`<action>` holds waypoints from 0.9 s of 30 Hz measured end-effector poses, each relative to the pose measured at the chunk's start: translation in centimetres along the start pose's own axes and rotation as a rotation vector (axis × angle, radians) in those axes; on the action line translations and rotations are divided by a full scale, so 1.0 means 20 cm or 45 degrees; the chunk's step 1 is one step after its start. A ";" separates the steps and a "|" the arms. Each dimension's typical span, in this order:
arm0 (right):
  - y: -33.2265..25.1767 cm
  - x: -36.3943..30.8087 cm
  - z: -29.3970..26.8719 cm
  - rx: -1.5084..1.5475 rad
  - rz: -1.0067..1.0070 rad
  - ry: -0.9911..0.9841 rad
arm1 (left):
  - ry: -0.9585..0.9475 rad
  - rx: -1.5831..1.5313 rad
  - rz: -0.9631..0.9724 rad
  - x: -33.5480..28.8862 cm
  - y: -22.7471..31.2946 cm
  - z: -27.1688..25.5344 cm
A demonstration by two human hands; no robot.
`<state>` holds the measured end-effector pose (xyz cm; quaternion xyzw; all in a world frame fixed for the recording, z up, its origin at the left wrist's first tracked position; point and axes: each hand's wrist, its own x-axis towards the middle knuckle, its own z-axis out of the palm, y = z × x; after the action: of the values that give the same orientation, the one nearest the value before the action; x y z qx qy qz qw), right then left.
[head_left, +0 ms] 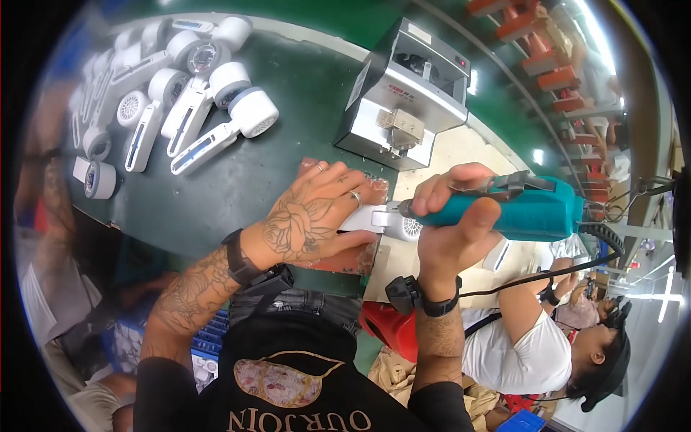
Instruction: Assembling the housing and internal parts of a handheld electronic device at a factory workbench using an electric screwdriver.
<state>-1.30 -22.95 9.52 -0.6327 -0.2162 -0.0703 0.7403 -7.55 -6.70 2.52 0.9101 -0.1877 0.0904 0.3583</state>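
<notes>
A white handheld fan (pixel 362 219) lies on a worn reddish pad (pixel 344 261) at the table's edge. My left hand (pixel 306 212) closes over its handle, fingers on the far side and thumb on the near side, pinning it down. In my right hand (pixel 450 241) is a teal electric screwdriver (pixel 529 210), held level with its tip pointing left. That tip meets the fan near the joint between handle and round grille head; whether a screw is there is too small to tell. My fingers and the tool hide part of the fan's head.
Several white handheld fans (pixel 205 147) crowd the green table (pixel 252 194) at the far left. A black and silver box-shaped machine (pixel 410 93) stands beyond my hands. The screwdriver's cable (pixel 547 275) loops by my right wrist. People sit close on both sides.
</notes>
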 end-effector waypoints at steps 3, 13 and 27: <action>0.02 -0.02 0.01 0.015 0.030 0.010 | -0.015 -0.012 -0.010 0.00 0.00 0.00; 0.08 -0.01 -0.01 0.106 0.059 -0.075 | 0.053 0.016 -0.018 0.03 0.01 0.01; 0.09 0.28 0.13 0.054 -0.125 0.077 | 0.084 0.027 0.068 0.01 0.03 -0.05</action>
<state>3.80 -19.22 10.39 -0.6032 -0.2261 -0.1211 0.7552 -7.69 -6.55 3.64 0.9050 -0.1989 0.1318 0.3521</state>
